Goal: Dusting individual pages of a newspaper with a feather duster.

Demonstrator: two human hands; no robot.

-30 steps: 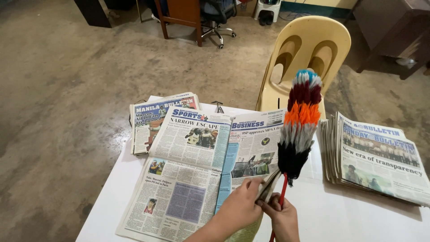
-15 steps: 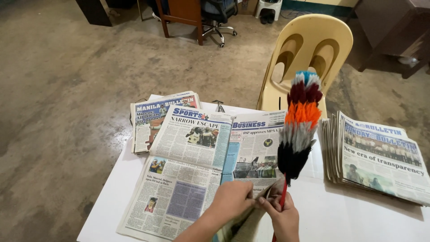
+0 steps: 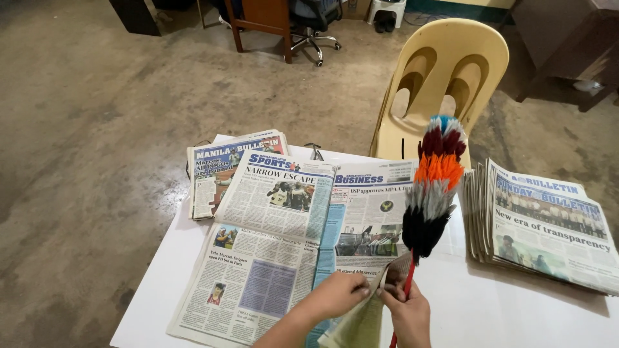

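My right hand [image 3: 406, 316] grips the red handle of a feather duster [image 3: 433, 187] with bands of black, grey, orange, maroon and blue feathers, held upright over the table. Its fingertips also pinch the edge of a newspaper sheet [image 3: 361, 316]. My left hand [image 3: 335, 296] holds the same sheet from the left, lifting its corner off the table. Under it an open newspaper spread [image 3: 271, 251] lies flat on the white table [image 3: 516, 309].
A folded newspaper [image 3: 222, 167] lies at the table's far left corner. A thick stack of newspapers [image 3: 541, 222] sits at the right. A cream plastic chair [image 3: 445, 71] stands behind the table, with a wooden chair and an office chair [image 3: 309, 26] farther back on the concrete floor.
My left hand has slid right along the sheet's edge until it meets my right hand by the duster handle. The lifted sheet has folded up between them. The duster has hardly moved.
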